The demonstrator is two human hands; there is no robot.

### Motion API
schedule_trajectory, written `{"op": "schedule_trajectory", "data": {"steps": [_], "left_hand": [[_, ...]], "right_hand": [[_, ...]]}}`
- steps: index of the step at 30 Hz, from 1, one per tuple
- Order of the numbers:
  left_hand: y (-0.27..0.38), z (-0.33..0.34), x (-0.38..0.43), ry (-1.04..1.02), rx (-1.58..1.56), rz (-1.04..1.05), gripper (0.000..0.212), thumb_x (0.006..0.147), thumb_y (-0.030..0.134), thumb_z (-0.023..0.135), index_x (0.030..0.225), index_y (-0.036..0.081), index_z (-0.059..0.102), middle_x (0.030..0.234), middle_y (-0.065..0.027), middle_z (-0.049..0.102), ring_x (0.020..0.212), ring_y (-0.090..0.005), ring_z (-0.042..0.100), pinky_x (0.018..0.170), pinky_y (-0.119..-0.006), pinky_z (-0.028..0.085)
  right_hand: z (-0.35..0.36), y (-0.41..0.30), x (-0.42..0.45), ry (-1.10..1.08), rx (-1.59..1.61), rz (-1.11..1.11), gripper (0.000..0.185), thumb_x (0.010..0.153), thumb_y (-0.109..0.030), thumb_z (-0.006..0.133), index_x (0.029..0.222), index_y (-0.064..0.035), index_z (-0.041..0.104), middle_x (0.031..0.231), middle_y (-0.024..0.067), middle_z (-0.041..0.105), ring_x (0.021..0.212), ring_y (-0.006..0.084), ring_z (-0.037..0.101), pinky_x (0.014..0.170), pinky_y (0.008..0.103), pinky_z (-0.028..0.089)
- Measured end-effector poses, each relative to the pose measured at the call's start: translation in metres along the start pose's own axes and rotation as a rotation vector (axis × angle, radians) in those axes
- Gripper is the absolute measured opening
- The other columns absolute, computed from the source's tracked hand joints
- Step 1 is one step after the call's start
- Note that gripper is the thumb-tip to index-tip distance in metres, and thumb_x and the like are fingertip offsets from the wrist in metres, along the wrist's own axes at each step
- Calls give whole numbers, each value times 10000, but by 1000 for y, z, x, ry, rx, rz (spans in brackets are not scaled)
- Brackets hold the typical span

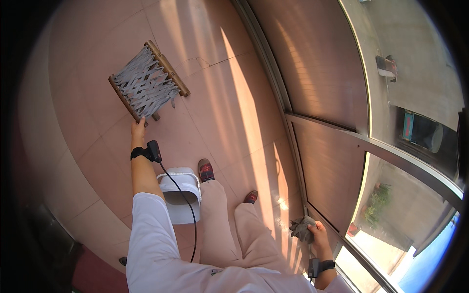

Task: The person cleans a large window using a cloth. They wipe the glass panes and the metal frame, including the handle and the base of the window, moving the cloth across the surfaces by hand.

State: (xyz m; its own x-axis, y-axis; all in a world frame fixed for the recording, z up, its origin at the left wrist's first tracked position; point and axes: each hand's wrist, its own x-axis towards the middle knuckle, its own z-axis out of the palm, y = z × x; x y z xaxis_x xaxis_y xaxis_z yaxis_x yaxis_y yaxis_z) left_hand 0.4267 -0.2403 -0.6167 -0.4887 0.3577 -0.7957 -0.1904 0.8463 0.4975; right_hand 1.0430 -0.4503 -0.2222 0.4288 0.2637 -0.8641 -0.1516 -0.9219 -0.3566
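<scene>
A low folding stool (146,80) with wooden rails and a seat of woven grey strips is at the upper left. My left hand (138,128) grips the near end of its left rail. At the lower right, my right hand (319,234) holds a crumpled grey cloth (303,229) beside the lower frame of the glazed door. Between my left arm and my leg is a white plastic bucket (181,216) with its handle, holding grey water or having a shaded inside; I cannot tell which. Both wrists carry black strapped devices with cables.
A metal-framed door or partition (326,128) with panels and glass runs along the right. Beyond the glass are a shoe (387,68) and a green plant (377,205). Pink floor tiles (190,128) lie ahead, striped by sunlight. My shoes are beside the bucket.
</scene>
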Motion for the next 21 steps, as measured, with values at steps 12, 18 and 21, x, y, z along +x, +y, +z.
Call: {"op": "schedule_trajectory", "data": {"steps": [12, 18, 21], "left_hand": [[-27, 179, -118, -165, -168, -161, 275, 890, 292, 579, 990, 37, 550, 749, -33, 524, 606, -137, 516, 730, -340, 520], [-129, 188, -207, -248, -38, -169, 247, 871, 300, 595, 945, 65, 579, 701, -11, 532, 595, -120, 518, 663, -344, 513], [-195, 183, -282, -285, 64, -202, 257, 867, 295, 598, 966, 58, 587, 744, -19, 555, 624, -126, 524, 641, -325, 506]], "right_hand": [[-59, 42, 32, -157, 135, -48, 190, 822, -92, 610, 966, -5, 521, 942, 97, 624, 828, 158, 606, 772, 294, 498], [-166, 99, 68, -126, 164, -83, 172, 818, -47, 598, 971, -26, 522, 916, 72, 615, 830, 155, 602, 766, 289, 495], [-230, 118, 48, -125, 162, -135, 162, 817, -9, 561, 975, -26, 527, 915, 67, 627, 828, 163, 610, 758, 298, 507]]}}
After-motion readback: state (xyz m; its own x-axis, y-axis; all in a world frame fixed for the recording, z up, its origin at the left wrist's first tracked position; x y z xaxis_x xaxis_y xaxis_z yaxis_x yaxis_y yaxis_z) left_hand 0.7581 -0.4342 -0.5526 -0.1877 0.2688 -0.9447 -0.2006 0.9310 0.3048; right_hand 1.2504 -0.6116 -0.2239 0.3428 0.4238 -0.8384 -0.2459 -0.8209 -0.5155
